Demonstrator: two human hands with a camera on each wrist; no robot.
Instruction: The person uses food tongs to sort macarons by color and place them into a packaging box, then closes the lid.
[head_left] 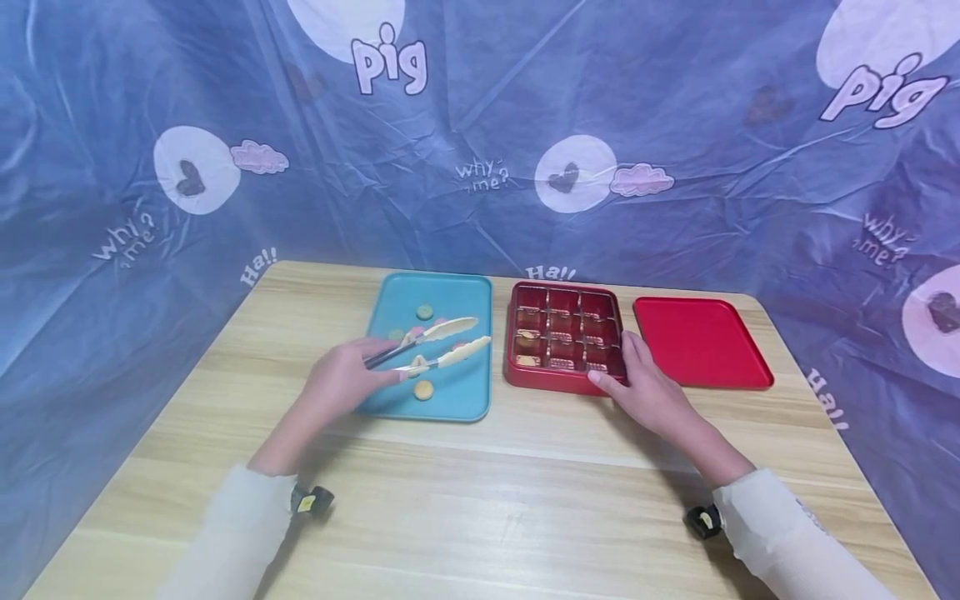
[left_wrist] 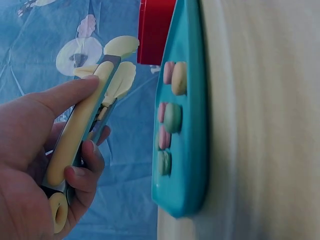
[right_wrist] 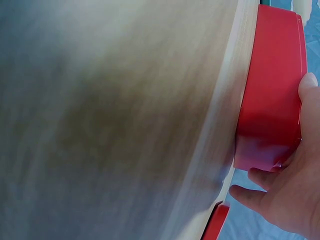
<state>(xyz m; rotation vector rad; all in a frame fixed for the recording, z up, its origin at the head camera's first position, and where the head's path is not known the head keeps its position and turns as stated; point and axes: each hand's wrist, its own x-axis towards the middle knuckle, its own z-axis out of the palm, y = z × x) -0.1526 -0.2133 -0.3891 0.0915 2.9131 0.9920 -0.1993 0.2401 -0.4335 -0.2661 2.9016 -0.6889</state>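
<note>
Seemingly it's early: two macarons [head_left: 527, 361] sit in the red box [head_left: 551, 380] gripped by the right hand [head_left: 650, 387], several lie on the blue tray [head_left: 465, 405], and the left hand [head_left: 341, 379]'s fingers hold empty tongs [left_wrist: 77, 130].

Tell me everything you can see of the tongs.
The tongs have two arms, spread apart, ending in cream, plastic-looking tips. A smooth cream panel covers one handle, with dark, metal-looking edges, and a cream loop sits at the rear end. The left hand holds them by the handles above the blue tray, tips pointing toward the red box. They pinch nothing.
</note>
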